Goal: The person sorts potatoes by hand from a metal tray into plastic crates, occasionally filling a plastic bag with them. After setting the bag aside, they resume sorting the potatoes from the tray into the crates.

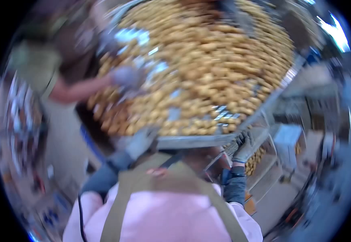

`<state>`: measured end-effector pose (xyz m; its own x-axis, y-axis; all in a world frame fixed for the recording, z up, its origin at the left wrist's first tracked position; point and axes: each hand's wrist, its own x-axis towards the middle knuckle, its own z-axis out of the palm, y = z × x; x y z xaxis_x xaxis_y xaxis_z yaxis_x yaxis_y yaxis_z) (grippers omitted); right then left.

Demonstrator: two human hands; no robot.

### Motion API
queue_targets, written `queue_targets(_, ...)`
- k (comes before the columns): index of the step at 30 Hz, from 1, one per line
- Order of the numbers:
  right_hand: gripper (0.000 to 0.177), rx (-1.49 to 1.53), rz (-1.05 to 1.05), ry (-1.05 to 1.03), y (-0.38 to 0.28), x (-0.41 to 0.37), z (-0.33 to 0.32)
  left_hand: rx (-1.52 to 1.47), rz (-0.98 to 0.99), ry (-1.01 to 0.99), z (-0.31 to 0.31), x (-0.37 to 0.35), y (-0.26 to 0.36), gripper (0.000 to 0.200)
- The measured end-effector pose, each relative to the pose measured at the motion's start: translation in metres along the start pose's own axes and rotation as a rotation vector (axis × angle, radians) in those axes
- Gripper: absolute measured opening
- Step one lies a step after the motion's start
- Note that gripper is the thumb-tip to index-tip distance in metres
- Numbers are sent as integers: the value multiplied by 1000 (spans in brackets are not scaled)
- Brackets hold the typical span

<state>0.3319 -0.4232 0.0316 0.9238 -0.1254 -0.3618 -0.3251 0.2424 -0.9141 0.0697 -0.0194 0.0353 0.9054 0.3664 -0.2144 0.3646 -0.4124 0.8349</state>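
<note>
Many potatoes (pixel 207 76) cover a wide metal table (pixel 191 142) with a raised rim in front of me. At the near left of the rim lies my left hand (pixel 142 142) in a grey glove. Its fingers are blurred but look stretched out over the edge, next to the nearest potatoes. My right hand (pixel 244 148), gloved with dark fingers, is just outside the rim on the right. Those fingers point up and look apart, with nothing visible in them. Below that hand, more potatoes (pixel 254 162) lie in a container or chute.
At the left, another person's gloved hand (pixel 126 77) reaches over the potatoes; other people stand around the far side. A metal frame (pixel 270 171) and a pale blue box (pixel 286 141) stand at my right. Motion blurs much of the view.
</note>
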Motion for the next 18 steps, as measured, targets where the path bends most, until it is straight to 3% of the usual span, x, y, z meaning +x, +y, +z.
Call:
queue_targets(1,29,-248,-87,-103,17,-17,30,-63,-140,54,4,-12,-18,25)
queue_targets(3,26,-657,-372,-287,40,-81,132,-241,-121,353,-16,-33,-28,25)
queue_targets(4,27,-769,-421,-502,46,-101,167,-331,-287,458,-24,-43,-33,25)
queue_targets(5,27,-886,-458,-710,54,-117,192,-189,-217,554,-27,-52,-64,24)
queue_targets(7,46,-1209,-835,-1030,79,-127,233,22,-252,698,-48,-64,-73,24)
queue_targets(12,62,-1642,-1137,-1033,134,-122,287,-164,-370,931,-55,-72,-104,36)
queue_targets(13,67,-1823,-1085,-1024,132,-111,298,-232,-391,971,-55,-70,-108,39)
queue_targets(14,64,-1924,-1233,-916,140,-85,304,-299,-468,980,-56,-68,-113,46)
queue_targets(15,58,-1746,-1180,-795,137,-63,318,-374,-506,962,-56,-66,-119,48)
queue_targets(16,53,-1795,-1289,-697,122,-56,339,-445,-540,938,-58,-64,-126,50)
queue_targets(18,57,-1869,-1099,-702,130,-18,354,-592,-581,880,-61,-52,-140,55)
